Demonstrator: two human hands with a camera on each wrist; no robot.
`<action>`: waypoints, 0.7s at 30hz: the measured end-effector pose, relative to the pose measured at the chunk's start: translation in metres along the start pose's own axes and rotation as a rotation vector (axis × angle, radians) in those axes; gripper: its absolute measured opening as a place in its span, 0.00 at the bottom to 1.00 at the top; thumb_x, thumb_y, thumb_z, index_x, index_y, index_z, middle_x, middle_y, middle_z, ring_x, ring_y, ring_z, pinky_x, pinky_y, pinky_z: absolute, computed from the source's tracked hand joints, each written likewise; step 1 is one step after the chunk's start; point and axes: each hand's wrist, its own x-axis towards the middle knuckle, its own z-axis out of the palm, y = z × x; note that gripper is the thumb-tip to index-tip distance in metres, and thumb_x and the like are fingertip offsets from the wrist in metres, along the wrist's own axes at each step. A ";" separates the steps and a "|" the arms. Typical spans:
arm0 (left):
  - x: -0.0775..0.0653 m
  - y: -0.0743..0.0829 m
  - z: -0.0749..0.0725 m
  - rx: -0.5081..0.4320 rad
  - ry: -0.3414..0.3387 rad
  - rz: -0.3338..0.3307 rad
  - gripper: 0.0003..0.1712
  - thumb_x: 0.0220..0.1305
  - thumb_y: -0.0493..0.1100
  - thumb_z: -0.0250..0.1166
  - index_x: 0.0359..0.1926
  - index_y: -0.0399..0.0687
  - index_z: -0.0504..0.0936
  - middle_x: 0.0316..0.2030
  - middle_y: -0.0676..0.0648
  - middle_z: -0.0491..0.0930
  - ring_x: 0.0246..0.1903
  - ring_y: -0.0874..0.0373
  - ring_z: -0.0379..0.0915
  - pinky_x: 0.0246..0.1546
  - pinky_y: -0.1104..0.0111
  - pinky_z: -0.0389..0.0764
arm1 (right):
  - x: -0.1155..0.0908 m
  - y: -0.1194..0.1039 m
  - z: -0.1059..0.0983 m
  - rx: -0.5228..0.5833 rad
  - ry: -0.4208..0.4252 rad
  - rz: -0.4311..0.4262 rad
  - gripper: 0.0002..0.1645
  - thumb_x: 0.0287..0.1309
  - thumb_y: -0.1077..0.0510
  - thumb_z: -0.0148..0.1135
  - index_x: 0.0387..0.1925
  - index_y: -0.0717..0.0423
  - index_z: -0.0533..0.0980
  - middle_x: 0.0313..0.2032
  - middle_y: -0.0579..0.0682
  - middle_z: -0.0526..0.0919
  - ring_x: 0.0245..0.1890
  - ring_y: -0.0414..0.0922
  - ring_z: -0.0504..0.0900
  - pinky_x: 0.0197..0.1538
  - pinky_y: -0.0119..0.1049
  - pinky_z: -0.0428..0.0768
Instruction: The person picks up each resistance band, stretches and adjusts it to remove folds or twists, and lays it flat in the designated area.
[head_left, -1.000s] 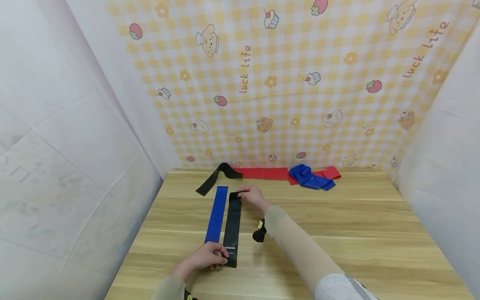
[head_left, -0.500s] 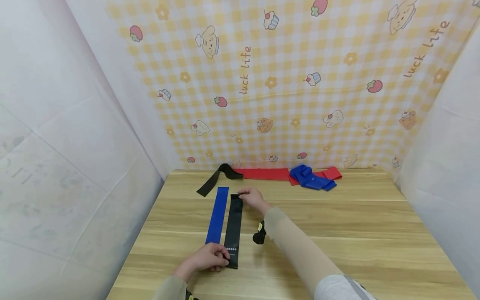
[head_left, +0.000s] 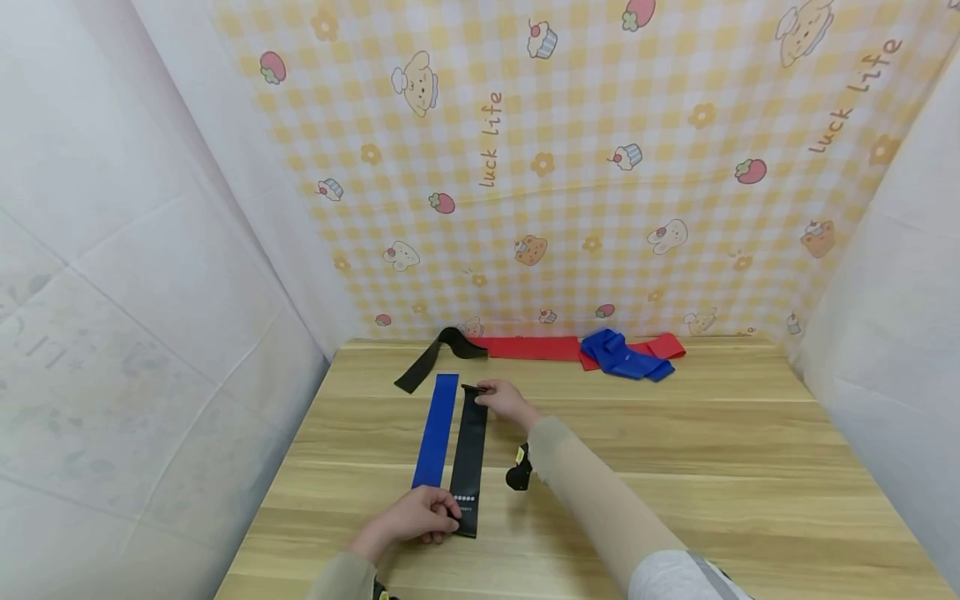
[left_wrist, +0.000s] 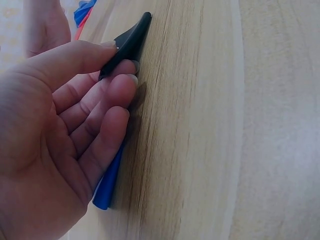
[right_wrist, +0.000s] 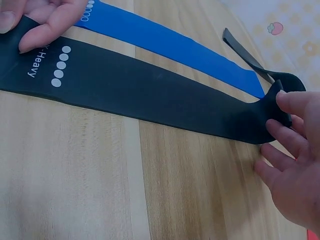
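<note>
Pinches the near end of a black resistance band (head_left: 469, 454) between thumb and fingers of the left hand (head_left: 416, 514). Grasps the far end of the same band in the right hand's (head_left: 507, 400) grip, with that end bent up from the wooden counter (head_left: 750, 467). Lies mostly flat between both grips, running near to far; bears five white dots and lettering including "Heavy" toward the near end. Runs just right of a flat blue resistance band (head_left: 436, 429), with a narrow gap between. Hides the blue band's near end behind the left hand in the head view; cannot tell of any contact there. Shows, at the far side before a yellow gingham cloth (head_left: 570, 200), a second black band (head_left: 422, 364) with a raised bend, then a red band (head_left: 532, 348) to its right, and a crumpled blue band (head_left: 618, 358) lying partly over red material farther right.
</note>
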 end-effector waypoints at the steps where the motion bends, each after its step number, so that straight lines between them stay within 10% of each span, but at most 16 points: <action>1: 0.000 0.000 0.000 0.001 0.000 0.000 0.05 0.60 0.38 0.67 0.35 0.40 0.82 0.20 0.51 0.77 0.17 0.62 0.72 0.17 0.72 0.72 | 0.000 0.000 0.000 0.004 -0.002 0.000 0.26 0.66 0.62 0.57 0.64 0.66 0.68 0.57 0.63 0.76 0.58 0.55 0.74 0.59 0.46 0.73; 15: 0.000 0.001 -0.001 0.013 -0.012 -0.007 0.05 0.60 0.38 0.68 0.36 0.41 0.81 0.20 0.50 0.77 0.18 0.60 0.71 0.18 0.69 0.72 | -0.005 -0.001 -0.002 0.084 -0.052 0.023 0.40 0.67 0.60 0.56 0.73 0.67 0.50 0.65 0.67 0.66 0.65 0.59 0.67 0.64 0.51 0.66; 21: 0.001 0.001 0.000 0.018 -0.010 -0.003 0.05 0.60 0.38 0.68 0.36 0.41 0.81 0.19 0.50 0.76 0.17 0.60 0.71 0.17 0.70 0.72 | -0.005 0.002 -0.003 0.025 -0.059 0.014 0.33 0.67 0.58 0.56 0.68 0.69 0.59 0.64 0.65 0.69 0.64 0.58 0.68 0.63 0.49 0.68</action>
